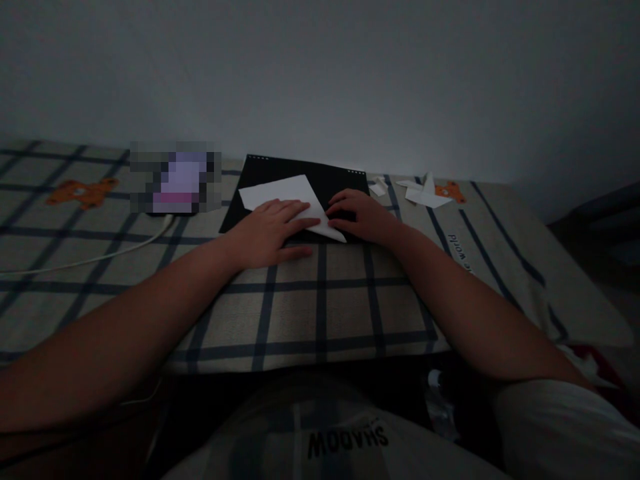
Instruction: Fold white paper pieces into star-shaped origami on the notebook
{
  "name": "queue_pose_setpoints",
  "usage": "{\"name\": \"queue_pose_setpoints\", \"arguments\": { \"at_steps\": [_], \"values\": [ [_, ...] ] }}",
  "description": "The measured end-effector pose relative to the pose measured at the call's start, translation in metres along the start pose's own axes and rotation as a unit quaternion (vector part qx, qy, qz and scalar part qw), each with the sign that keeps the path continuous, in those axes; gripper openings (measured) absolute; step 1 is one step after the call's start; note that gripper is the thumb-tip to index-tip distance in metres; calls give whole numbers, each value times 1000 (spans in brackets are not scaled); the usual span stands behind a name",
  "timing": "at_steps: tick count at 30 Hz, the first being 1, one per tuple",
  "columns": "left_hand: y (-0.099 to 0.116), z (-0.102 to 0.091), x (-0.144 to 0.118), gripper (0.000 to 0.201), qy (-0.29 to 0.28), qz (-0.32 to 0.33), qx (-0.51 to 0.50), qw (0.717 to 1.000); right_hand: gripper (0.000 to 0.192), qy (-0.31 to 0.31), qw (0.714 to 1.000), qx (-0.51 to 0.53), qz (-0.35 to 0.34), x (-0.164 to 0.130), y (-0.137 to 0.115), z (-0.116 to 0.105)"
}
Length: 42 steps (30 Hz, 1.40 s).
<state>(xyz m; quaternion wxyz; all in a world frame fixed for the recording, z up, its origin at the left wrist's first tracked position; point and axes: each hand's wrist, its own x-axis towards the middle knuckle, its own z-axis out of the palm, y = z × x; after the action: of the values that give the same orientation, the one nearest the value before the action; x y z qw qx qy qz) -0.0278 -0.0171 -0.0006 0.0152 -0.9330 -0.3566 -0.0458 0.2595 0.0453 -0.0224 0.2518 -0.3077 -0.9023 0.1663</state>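
A folded sheet of white paper lies on a black sheet that has small holes along its far edge. My left hand rests flat over the near part of the paper, fingers spread and thumb on the cloth side. From the right, my right hand touches the paper's slanted right edge with bent fingertips and thumb; a gap shows between thumb and fingers. The paper narrows to a point just below the right thumb. Part of its near edge is hidden under my left hand.
A checked cloth covers the table against a wall. At the left lies a lit phone, partly blurred, with a white cable. Folded white paper pieces, one a winged shape, lie at the right. Below the edge stands a clear bottle.
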Motion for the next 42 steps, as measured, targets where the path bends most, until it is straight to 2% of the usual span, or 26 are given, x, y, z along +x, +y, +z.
{"name": "queue_pose_setpoints", "arguments": {
  "at_steps": [11, 21, 28, 36, 42],
  "values": [
    [-1, 0, -1, 71, -1, 4, -8, 1000, 24, -3, 1000, -26, 10, -2, -8, 1],
    [-5, 3, -1, 74, -2, 8, -1, 1000, 25, -7, 1000, 7, -2, -2, 1, -1],
    [-4, 1, -1, 72, -3, 11, -9, 1000, 38, -38, 999, -3, -14, -5, -2, -8],
    [-4, 2, -1, 69, 2, 9, -13, 1000, 39, -53, 998, -23, -13, -8, -15, -14],
    [-5, 1, -1, 69, 5, 14, -17, 1000, 44, -62, 998, -14, -14, -9, -14, -18]
  ]
}}
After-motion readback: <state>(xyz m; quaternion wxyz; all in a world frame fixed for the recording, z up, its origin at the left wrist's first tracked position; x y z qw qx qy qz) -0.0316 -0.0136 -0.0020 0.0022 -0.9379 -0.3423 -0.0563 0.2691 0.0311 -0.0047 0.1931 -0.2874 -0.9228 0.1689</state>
